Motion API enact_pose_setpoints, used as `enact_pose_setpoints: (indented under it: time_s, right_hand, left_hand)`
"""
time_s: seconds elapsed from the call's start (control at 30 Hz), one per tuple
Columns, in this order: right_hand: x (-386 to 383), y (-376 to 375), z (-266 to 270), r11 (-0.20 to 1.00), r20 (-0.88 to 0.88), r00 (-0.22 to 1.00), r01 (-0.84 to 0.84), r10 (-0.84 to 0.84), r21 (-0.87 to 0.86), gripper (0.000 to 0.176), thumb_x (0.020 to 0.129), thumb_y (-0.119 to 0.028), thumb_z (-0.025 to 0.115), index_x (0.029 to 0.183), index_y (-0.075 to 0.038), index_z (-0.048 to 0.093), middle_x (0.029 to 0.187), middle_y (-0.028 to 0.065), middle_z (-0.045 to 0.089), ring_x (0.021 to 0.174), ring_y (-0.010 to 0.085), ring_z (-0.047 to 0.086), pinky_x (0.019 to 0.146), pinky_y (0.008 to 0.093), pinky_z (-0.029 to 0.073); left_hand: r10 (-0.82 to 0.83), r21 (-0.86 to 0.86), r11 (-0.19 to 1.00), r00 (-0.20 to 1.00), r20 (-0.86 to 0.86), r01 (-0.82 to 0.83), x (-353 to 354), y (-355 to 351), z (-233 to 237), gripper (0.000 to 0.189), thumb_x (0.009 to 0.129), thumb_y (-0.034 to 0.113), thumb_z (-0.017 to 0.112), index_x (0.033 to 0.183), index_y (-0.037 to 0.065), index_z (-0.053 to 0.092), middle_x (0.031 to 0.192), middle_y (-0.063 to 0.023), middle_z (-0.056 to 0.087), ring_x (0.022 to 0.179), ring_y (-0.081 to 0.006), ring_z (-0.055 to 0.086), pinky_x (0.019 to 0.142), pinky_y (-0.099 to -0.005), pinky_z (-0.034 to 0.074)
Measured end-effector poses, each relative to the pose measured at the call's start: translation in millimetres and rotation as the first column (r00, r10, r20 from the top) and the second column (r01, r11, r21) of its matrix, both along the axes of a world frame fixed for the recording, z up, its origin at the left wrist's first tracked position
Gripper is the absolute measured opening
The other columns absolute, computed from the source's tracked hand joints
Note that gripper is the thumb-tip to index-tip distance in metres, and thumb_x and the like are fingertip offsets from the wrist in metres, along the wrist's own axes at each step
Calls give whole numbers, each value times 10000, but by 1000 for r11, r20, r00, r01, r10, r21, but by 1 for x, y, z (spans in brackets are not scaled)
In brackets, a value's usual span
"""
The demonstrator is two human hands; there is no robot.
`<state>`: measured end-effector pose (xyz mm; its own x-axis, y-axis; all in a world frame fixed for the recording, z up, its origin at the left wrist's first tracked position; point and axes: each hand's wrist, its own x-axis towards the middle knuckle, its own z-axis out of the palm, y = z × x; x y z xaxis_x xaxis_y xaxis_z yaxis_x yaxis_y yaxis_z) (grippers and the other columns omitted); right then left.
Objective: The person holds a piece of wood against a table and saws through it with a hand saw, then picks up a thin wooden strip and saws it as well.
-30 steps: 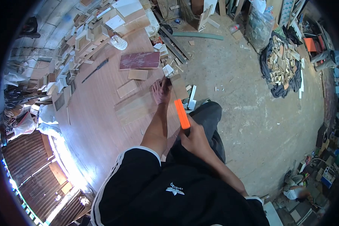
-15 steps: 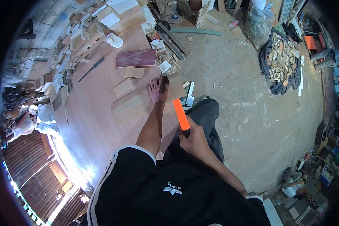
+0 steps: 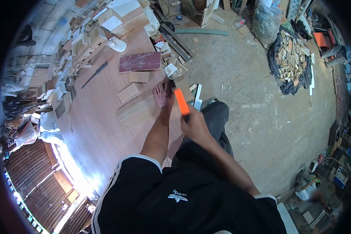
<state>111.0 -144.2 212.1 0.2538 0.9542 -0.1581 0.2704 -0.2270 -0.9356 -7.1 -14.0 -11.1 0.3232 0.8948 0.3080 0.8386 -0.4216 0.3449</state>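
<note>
My left hand (image 3: 164,94) lies on a thin pale wooden board (image 3: 135,111) near the edge of the worktable, its fingers spread and pressing down. In my right hand (image 3: 195,124) is a hand saw (image 3: 181,102) with an orange and black handle, the fingers wrapped round it. Its blade is seen nearly edge-on beside my left hand, so where it meets the wood is hard to make out. Two small wooden pieces, one (image 3: 139,77) beside a dark red board (image 3: 140,62) and another (image 3: 129,92) nearer the pale board, lie beyond.
A long dark narrow tool (image 3: 94,74) rests on the worktable (image 3: 93,124). Stacked wooden boxes (image 3: 123,17) and a plastic bottle (image 3: 117,44) stand at the far side. Wood scraps fill a dark sack (image 3: 292,58) on the floor. Another person (image 3: 306,191) sits at lower right.
My right hand has pushed the saw forward and slightly left, bringing its orange handle closer to my left hand. The left hand stays on the board.
</note>
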Motion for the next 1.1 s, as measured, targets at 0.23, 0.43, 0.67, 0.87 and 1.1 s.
enact_pose_setpoints:
  time_s: [0.23,0.43,0.67,0.87,1.1]
  right_hand:
    - [-1,-3,20,996,-6,999,-50,49,-78,345,763,29,558,1107,33,534,809,292,600,880,465,598,694,453,499]
    - [-8,5,-10,994,29,999,-14,17,-112,355,781,6,552,1136,25,532,785,299,597,830,468,604,655,473,485]
    - [-4,-27,47,997,-47,998,-36,33,-66,225,796,16,559,1019,38,533,797,287,588,864,479,589,670,454,485]
    - [-6,6,-28,1000,6,1000,-10,10,-1,260,796,8,567,1054,24,536,738,279,570,771,447,621,597,414,471]
    - [-9,-26,22,1000,40,999,11,-12,26,265,792,2,567,1053,33,529,721,271,583,774,457,620,601,441,476]
  left_hand:
    - [29,-80,996,999,21,-27,0,3,0,449,749,198,620,1192,133,595,1109,-142,525,1075,-333,502,948,-451,402]
    - [24,-35,999,996,82,-21,8,-5,11,480,740,171,618,1219,152,589,1101,-151,527,1069,-334,504,945,-458,407]
    - [19,-47,999,999,36,-18,-1,-1,-2,513,732,165,624,1242,161,577,1108,-155,519,1068,-334,501,946,-463,408]
    - [-6,-69,998,1000,-15,5,-3,-4,6,511,726,193,644,1233,159,582,1129,-151,519,1099,-336,494,964,-462,403]
    - [43,-66,997,999,-5,-43,7,2,0,473,751,188,620,1220,137,588,1145,-148,525,1117,-339,488,971,-445,407]
